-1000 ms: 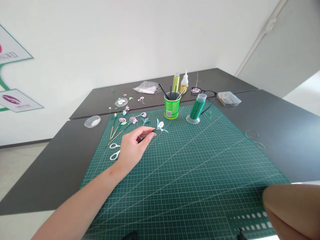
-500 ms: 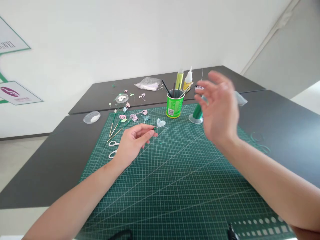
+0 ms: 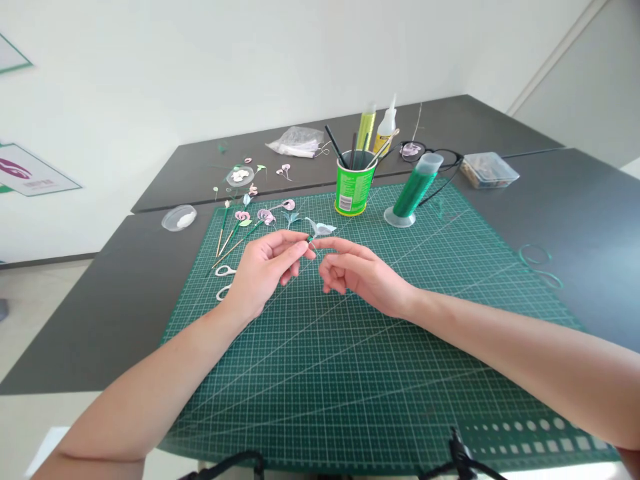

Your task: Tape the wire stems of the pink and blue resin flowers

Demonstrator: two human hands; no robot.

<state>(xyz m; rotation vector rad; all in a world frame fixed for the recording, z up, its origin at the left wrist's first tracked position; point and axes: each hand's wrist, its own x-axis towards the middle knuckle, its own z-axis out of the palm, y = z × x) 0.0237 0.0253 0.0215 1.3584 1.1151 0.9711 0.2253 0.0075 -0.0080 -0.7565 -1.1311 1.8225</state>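
The left hand [image 3: 273, 263] pinches the green-wrapped stem of a pale blue flower [image 3: 321, 229] between thumb and index finger, holding it just above the middle of the green cutting mat [image 3: 350, 373]; gripping low, below the petals, probably keeps them from being crushed and leaves the bloom in view. The right hand [image 3: 363, 277] meets it from the other side, index finger stretched to the stem's base and the other fingers loosely curled; whether that fingertip presses the stem or holds fine thread, I cannot tell. The spool of green thread [image 3: 414, 190] stands on its flared base, which presumably steadies it, within easy reach of the right hand. White-handled scissors [image 3: 225, 271] lie beside the left wrist, partly hidden by it. Flowers on sticks [image 3: 235, 230] lie side by side at the mat's far left, likely spread so their petals do not press together. Slim tools stand in the green cup [image 3: 353, 190], which seems to keep them gathered and upright.
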